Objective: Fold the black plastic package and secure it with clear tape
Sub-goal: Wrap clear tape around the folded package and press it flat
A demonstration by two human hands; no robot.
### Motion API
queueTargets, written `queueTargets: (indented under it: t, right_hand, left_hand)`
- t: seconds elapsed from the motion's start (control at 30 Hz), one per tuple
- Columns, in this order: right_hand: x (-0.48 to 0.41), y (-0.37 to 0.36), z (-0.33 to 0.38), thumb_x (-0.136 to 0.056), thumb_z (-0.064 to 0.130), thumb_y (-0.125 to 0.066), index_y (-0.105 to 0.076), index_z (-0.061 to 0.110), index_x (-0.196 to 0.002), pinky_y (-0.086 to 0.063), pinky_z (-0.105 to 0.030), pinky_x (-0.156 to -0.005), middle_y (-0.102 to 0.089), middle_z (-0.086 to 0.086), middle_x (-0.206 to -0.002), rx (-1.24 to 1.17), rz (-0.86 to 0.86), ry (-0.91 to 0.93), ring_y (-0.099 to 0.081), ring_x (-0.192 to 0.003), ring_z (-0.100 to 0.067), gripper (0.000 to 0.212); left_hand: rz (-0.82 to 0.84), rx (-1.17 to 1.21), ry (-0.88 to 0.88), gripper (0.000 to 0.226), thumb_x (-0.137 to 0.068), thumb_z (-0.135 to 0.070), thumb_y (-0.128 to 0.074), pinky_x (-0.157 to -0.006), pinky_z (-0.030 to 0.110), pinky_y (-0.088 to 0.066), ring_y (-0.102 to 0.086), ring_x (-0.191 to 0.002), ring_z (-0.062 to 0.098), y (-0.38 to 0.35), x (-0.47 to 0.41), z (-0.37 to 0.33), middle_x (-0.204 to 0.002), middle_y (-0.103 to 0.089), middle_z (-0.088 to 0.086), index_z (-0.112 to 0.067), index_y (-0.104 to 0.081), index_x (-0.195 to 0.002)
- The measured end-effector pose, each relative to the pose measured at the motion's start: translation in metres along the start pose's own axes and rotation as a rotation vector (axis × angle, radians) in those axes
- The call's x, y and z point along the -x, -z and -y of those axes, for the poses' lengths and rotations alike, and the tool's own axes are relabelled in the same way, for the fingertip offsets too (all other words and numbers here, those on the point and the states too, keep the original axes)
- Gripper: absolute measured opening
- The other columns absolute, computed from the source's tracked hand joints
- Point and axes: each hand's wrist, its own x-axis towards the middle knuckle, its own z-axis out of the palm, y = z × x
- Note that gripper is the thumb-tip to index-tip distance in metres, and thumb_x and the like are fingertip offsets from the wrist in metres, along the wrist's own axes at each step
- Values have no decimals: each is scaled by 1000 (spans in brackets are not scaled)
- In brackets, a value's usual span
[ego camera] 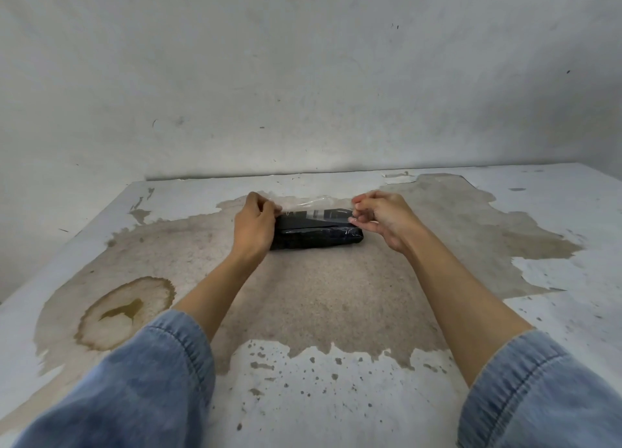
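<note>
with left hand (254,223) and right hand (380,218) each pinching an end of the clear tape (316,208) stretched over the folded black package (316,239) on the table (336,296), best to keep it taut, lower square across the flap, press from centre outward.

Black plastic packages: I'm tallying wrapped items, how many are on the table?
1. The black plastic package lies on the table between the left hand and right hand, under the clear tape they stretch over it. No other shows or seems hidden.
</note>
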Motion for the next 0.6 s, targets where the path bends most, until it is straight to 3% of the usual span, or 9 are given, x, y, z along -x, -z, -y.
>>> queueTargets:
  t: [0.13, 0.37, 0.53, 0.6]
  right_hand:
    - [3, -3, 1, -87, -3, -55, -62, 5, -85, -57, -28, -73, -63, -8, -72, 54, 2, 24, -60, -62, -15, 10]
    - [3, -7, 3, -87, -2, -58, -64, 4, -89, -55, -22, -68, -66, -8, -75, 148, -5, 55, -62, -65, -13, 9]
    - [0, -10, 7, -84, -2, -62, -65, 3, -88, -55, -19, -59, -68, -8, -73, 214, -25, 56, -62, -58, -11, 7]
    - [0, -12, 8, -82, -2, -64, -66, 3, -89, -53, -17, -53, -69, -9, -73, 229, -33, 48, -62, -54, -9, 9]
  left_hand:
    - [-41, -171, -57, 16, -95, -20, -46, -85, 45, -51, -64, -94, 30, 9, 12, 2, -99, -67, 13, -8, -55, -89]
    - [-58, 51, 66, 17, -88, -16, -60, -95, 38, -50, -63, -99, 17, 19, 19, 15, -106, -69, 2, -11, -58, -71]
    - [-76, 250, 195, 20, -83, -17, -70, -87, 36, -51, -62, -85, 21, 24, 14, 16, -86, -66, 11, -9, -61, -67]
    - [-75, 323, 216, 20, -85, -15, -68, -77, 29, -52, -62, -82, 19, 25, 13, 15, -84, -64, 11, -10, -59, -68]
